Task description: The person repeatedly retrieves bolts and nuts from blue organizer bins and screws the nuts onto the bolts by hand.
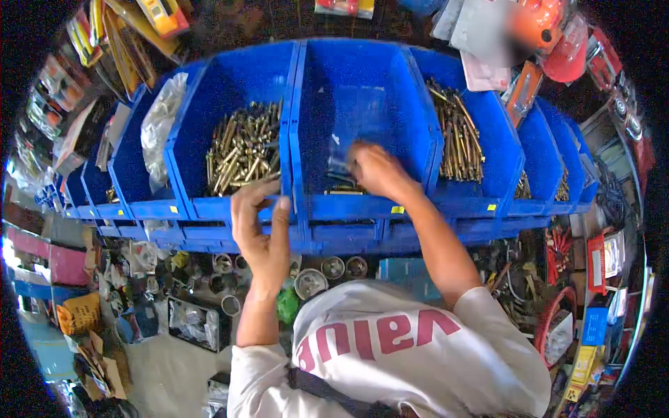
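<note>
My left hand rests at the front lip of a blue bin heaped with brass-coloured bolts or screws. Its thumb stands apart from the fingers, and I see nothing held between them. Inside the neighbouring middle bin is my right hand, palm down near the front. Motion smears its fingertips, so whether they hold anything is unclear. Beneath it, a few brass-coloured pieces lie along the bin's front wall.
To the right, another blue bin holds long brass-coloured screws. A clear plastic bag fills part of a left-hand bin. Packaged goods hang above. Below, round containers and a black tray crowd the floor.
</note>
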Action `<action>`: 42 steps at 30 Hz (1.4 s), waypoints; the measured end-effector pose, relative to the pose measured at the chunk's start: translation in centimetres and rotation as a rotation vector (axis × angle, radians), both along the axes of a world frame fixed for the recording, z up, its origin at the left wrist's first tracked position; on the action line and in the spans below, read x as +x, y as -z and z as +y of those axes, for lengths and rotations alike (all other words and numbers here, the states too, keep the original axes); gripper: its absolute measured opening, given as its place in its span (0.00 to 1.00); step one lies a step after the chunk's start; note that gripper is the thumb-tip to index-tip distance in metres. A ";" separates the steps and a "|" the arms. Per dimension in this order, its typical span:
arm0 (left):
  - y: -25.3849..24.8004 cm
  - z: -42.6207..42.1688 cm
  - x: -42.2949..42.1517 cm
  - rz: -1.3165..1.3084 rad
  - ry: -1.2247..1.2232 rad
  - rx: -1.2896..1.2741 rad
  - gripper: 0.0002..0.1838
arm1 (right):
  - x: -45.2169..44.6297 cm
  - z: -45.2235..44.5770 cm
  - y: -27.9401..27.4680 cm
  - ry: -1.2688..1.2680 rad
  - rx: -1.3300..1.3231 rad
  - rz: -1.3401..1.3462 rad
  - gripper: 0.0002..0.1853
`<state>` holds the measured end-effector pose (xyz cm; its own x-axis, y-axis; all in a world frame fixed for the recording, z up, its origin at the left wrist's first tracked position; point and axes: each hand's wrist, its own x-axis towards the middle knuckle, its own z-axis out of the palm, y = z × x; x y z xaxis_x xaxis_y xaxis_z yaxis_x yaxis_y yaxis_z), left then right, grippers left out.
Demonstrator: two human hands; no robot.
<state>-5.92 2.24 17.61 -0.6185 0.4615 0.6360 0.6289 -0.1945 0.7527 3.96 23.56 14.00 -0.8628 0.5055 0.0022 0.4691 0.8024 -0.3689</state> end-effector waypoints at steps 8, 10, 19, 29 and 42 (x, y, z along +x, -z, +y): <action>7.7 -2.2 4.4 -0.917 0.693 -0.227 0.14 | 8.3 -8.4 -2.5 -0.327 -0.336 0.440 0.11; 10.3 -2.0 4.8 -0.967 0.823 -0.306 0.14 | 9.0 -10.0 0.5 -0.198 -0.512 0.253 0.10; 19.7 2.8 4.4 -0.947 0.403 -0.403 0.15 | 4.8 -6.5 17.1 0.071 -0.375 0.451 0.15; 2.2 3.2 5.8 0.028 0.721 -0.498 0.08 | 9.1 -5.8 18.6 -0.098 -0.502 0.583 0.13; 3.2 16.1 1.8 0.958 0.403 -0.757 0.13 | 15.0 -8.0 7.1 -0.111 -0.708 0.389 0.09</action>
